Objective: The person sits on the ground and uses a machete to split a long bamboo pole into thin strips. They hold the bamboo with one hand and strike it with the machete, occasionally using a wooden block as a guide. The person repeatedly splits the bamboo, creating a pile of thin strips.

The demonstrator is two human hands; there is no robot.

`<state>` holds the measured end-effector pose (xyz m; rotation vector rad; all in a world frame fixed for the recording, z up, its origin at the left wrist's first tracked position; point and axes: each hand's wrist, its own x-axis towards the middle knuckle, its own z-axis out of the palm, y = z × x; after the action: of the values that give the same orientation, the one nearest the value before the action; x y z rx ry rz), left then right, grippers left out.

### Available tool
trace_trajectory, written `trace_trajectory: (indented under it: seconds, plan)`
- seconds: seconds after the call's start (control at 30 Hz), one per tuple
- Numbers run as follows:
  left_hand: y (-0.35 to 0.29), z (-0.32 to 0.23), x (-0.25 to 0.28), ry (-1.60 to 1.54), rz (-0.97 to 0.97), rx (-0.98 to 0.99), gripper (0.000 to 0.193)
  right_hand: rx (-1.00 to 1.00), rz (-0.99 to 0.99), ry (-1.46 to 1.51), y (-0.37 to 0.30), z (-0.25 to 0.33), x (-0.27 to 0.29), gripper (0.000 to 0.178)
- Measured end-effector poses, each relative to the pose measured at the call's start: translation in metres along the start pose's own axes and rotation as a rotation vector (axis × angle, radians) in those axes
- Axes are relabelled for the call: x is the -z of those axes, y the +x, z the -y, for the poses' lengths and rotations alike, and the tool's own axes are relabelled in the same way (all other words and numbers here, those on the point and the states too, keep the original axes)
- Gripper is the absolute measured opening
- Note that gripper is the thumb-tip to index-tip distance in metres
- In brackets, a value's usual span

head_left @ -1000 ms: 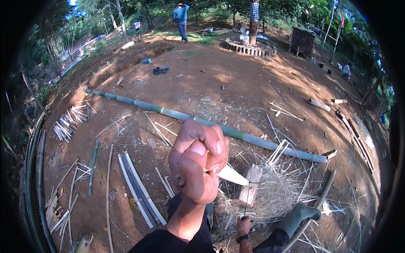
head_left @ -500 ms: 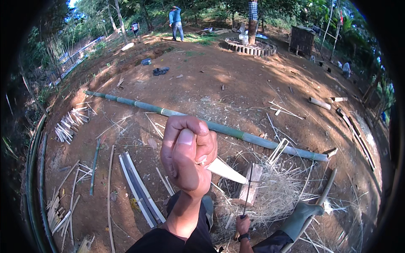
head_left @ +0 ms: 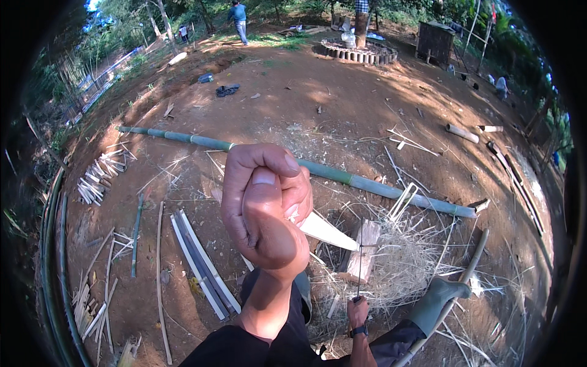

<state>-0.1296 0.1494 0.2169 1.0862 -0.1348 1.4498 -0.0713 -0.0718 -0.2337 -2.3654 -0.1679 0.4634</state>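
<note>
My left hand (head_left: 263, 205) is raised close to the camera and closed around a pale, flat bamboo strip (head_left: 327, 232). The strip slants down to the right, and its far end meets the blade of a long, thin knife (head_left: 361, 264). Lower down, my right hand (head_left: 358, 311), with a dark band at the wrist, grips the knife's handle. The blade points away from me over a wooden block (head_left: 370, 235) on the ground. My left fist hides the strip's near end. Whether the strip rests on the block cannot be made out.
Pale shavings (head_left: 403, 263) surround the block, beside my booted foot (head_left: 435, 306) and a slanting pole (head_left: 479, 260). A long green bamboo pole (head_left: 385, 189) lies across the ground ahead. Split strips (head_left: 205, 269) and bundled sticks (head_left: 95, 183) lie left. A person (head_left: 238, 23) is far off.
The whole view has shifted a little, so the ground things sit higher. My left fist looks larger and nearer. Both hands keep their holds. The distant person has moved left.
</note>
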Motion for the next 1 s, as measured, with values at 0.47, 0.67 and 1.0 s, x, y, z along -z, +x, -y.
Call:
trace_trajectory:
  seconds: [0.47,0.67,1.0]
  plan:
    - [-0.004,0.006,-0.012,0.315,0.019,-0.168,0.024,0.076,0.032,0.018,0.011,0.081,0.042,0.023]
    - [0.004,0.003,0.0,0.63,0.148,-0.273,0.027,0.086,0.025,0.052,0.011,0.081,0.039,0.021]
    - [0.047,-0.007,0.06,0.21,0.33,0.034,0.02,-0.036,-0.004,-0.15,0.053,-0.022,0.005,0.023]
